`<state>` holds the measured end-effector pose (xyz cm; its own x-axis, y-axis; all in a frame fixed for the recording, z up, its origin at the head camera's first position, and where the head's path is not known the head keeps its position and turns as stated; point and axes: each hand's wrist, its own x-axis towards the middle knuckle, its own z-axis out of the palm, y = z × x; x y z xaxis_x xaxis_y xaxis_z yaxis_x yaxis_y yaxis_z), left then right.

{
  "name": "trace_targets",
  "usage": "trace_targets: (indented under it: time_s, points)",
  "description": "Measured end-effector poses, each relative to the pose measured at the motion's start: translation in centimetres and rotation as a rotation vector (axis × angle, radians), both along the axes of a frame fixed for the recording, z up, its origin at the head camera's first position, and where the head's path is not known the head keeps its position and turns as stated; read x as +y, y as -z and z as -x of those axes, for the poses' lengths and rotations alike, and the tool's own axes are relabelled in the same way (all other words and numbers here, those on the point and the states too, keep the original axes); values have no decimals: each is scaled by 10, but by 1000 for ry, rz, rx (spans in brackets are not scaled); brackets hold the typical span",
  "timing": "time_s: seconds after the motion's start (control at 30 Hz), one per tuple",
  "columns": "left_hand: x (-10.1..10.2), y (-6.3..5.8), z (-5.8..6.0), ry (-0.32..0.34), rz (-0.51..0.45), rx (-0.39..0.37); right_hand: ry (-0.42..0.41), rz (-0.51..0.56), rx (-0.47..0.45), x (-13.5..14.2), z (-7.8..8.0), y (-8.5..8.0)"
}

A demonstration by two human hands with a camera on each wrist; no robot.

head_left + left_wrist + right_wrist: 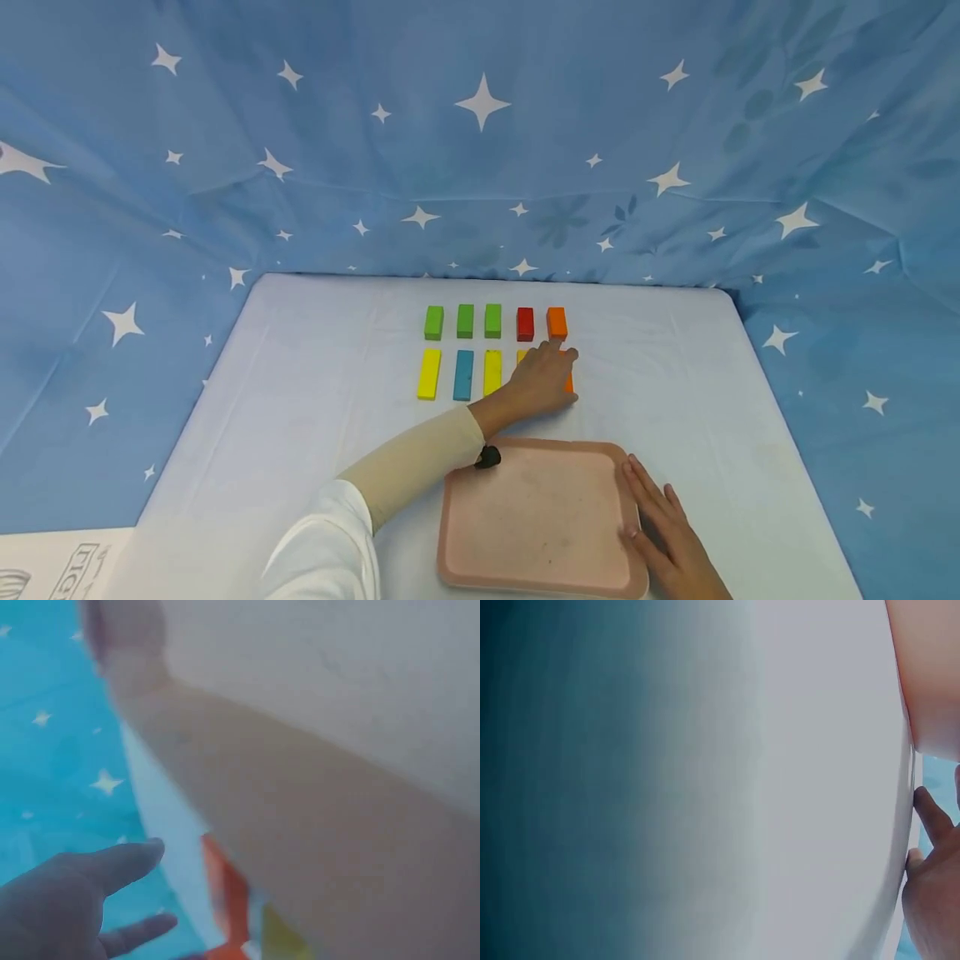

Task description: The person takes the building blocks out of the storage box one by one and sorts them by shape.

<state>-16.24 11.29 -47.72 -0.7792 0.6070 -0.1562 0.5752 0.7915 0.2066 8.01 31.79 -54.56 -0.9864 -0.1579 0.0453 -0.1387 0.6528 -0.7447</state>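
Observation:
My left hand [542,379] reaches over the right end of the front row of blocks, fingers spread. Beneath it an orange block [569,384] is partly covered, as is a yellow-orange block [521,356]. One fingertip lies at the near end of the back orange block [557,322]; whether it touches cannot be told. In the left wrist view, the thumb and a finger stand apart beside a blurred orange block [227,889]. My right hand [667,533], fingers straight, rests on the right rim of a pink tray [628,500].
The back row continues left with a red block [525,324] and several green blocks [465,321]. Yellow blocks [429,374] and a blue block [463,375] lie in front. A small black object [488,457] shows at the left sleeve's cuff. A starry blue curtain [480,167] surrounds the white table [300,375].

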Motion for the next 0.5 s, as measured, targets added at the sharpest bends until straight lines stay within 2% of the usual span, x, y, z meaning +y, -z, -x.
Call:
trace_targets:
  time_s: [0.1,0.23,0.37,0.5]
  points:
    - [-16,-9,-3,25,-46,0,5,-17,-14,5,7,-2]
    - [-56,-21,-17,44,-76,36,9,4,-43,8,10,-5]
    - [-107,-34,-39,-26,-120,102,48,16,49,9,9,-9]
    - [-153,-39,-64,-135,-136,196,204,-85,168,9,12,-18]
